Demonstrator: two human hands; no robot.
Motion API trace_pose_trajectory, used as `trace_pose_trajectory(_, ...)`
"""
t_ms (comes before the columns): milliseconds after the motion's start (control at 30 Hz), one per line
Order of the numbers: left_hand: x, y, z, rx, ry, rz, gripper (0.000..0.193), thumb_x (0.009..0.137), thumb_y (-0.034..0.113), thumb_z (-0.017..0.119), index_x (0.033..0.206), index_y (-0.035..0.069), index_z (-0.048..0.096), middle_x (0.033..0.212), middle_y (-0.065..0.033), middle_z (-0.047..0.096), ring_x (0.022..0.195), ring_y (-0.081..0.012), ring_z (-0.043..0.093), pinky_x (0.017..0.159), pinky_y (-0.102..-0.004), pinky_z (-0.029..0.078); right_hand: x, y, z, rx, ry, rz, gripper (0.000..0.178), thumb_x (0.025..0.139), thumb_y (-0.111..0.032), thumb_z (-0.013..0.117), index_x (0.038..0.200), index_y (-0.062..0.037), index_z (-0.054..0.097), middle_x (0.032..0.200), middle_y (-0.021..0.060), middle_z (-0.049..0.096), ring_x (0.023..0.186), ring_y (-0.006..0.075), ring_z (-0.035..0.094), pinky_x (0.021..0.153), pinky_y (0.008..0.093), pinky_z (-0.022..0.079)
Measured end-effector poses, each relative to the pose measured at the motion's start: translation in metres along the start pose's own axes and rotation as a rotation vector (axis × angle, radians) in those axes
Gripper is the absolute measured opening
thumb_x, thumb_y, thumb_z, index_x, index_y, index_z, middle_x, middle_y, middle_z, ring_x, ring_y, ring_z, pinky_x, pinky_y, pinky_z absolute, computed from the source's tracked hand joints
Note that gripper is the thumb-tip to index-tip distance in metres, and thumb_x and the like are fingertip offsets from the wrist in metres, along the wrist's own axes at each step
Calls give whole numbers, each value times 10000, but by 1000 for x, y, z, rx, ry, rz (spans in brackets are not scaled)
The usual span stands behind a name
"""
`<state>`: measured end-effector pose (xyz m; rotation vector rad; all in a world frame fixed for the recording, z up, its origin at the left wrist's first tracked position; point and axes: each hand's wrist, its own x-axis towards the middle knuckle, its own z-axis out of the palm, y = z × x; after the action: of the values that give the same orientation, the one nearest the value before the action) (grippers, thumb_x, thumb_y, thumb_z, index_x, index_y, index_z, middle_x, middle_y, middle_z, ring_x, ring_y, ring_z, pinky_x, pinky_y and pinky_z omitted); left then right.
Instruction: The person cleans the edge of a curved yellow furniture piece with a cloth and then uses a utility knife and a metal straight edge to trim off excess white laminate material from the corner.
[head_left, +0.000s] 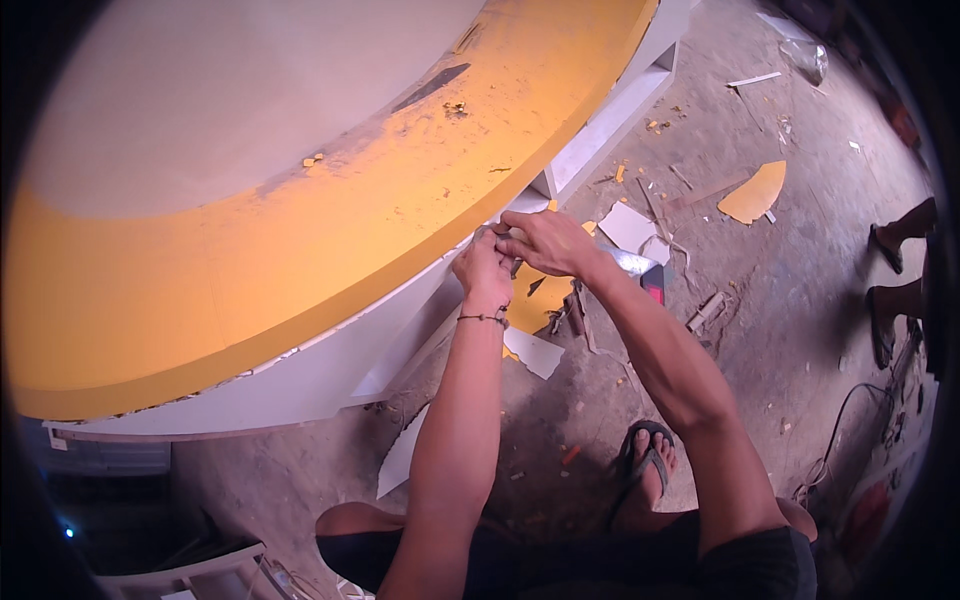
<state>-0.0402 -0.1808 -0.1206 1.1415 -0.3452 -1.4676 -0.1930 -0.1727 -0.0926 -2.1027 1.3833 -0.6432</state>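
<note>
A large curved piece with a broad yellow band (330, 255) and a pale inner surface (230, 100) fills the upper left. Dust and small crumbs lie on the band. Just off its outer edge, my left hand (483, 270) and my right hand (552, 242) meet with fingers closed and touching. Whatever is pinched between them is too small and covered to make out. Below the band runs a white side panel (290, 385), and its top edge looks ragged.
Torn yellow sheet (540, 300) and white scraps (628, 227) litter the floor under my hands. Beside my right forearm lies a silvery object with a black and red end (653, 284). Another person's sandaled foot (882, 325) is at right, near a dark cable (840, 425).
</note>
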Motion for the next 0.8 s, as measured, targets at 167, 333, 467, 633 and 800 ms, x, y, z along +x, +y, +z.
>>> trace_pose_trajectory(167,-7,-3,21,2,73,-26,166,1077,42,510,1170,-25,630,1035,-98,680,760,-133,568,811,-353,556,4,14,-3,-40,16,-20,373,979,-439,614,1229,-173,690,1030,165,766,1001,408,713,870,541,544)
trace_pose_trajectory(333,-5,1,12,22,73,-40,165,1069,19,510,1200,-18,604,1063,-115,692,777,-147,591,822,-358,559,0,2,-2,59,-4,34,376,973,-442,621,1226,-174,690,1044,173,760,1023,408,707,887,542,539)
trace_pose_trajectory(467,-17,1,28,62,84,-39,166,1065,18,514,1203,-18,598,1093,-132,703,799,-156,613,823,-349,558,2,15,-1,-20,18,1,366,971,-439,621,1205,-167,689,1032,176,756,1021,406,705,883,539,538)
trace_pose_trajectory(633,-1,-1,21,15,73,-41,188,1060,17,508,1227,26,594,1086,-105,694,802,-167,632,794,-337,567,5,10,-8,-30,-13,-38,352,965,-417,630,1186,-148,680,998,186,747,991,408,704,851,529,533)
trace_pose_trajectory(800,20,9,15,69,60,-66,193,1077,53,479,1235,39,590,1086,-90,690,815,-168,638,772,-347,573,15,6,-13,5,39,-150,348,968,-404,633,1182,-133,676,977,181,750,956,411,706,836,532,534)
